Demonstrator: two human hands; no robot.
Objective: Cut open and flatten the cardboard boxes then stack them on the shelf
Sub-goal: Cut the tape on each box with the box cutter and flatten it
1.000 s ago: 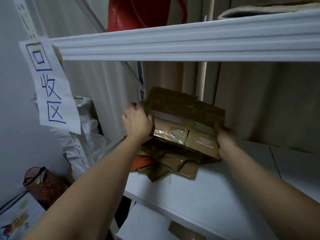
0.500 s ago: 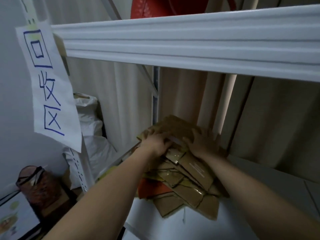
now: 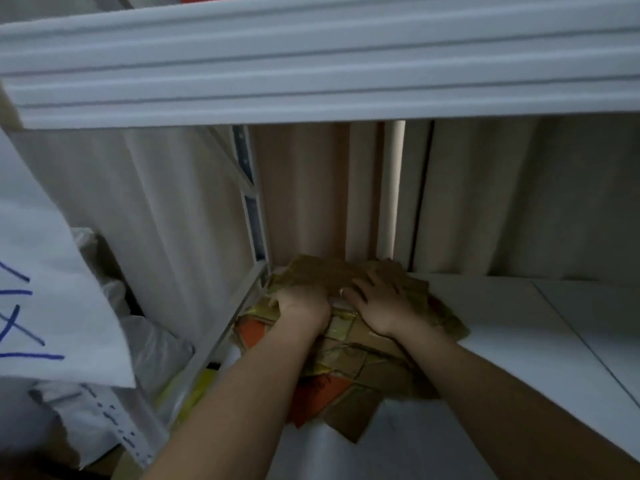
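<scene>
The pile of flat brown cardboard pieces lies at the left end of the white shelf board, pushed back near the pale curtain. Some pieces have orange parts and shiny yellow tape on them. The corners near the front stick out past each other, so the pile is not neat.

Both hands are on top of the pile, close beside each other but not touching. The left hand rests on the left part of the top brown sheet, and its fingers bend down over the cardboard; I cannot tell if they hold an edge. The right hand lies flat with its fingers spread, pressing down on the same sheet.

I think the cardboard is light and a bit stiff, but it will bend at the folds. The tape looks smooth, so sheets may slip on each other. The flaps may also spring up when the hands let go. A good way is to press on the middle with flat palms. To move a sheet, hold it by 2 edges, 1 in each hand.

A white paper sign with blue marks hangs at the left. A white upper shelf edge is above the hands.
</scene>
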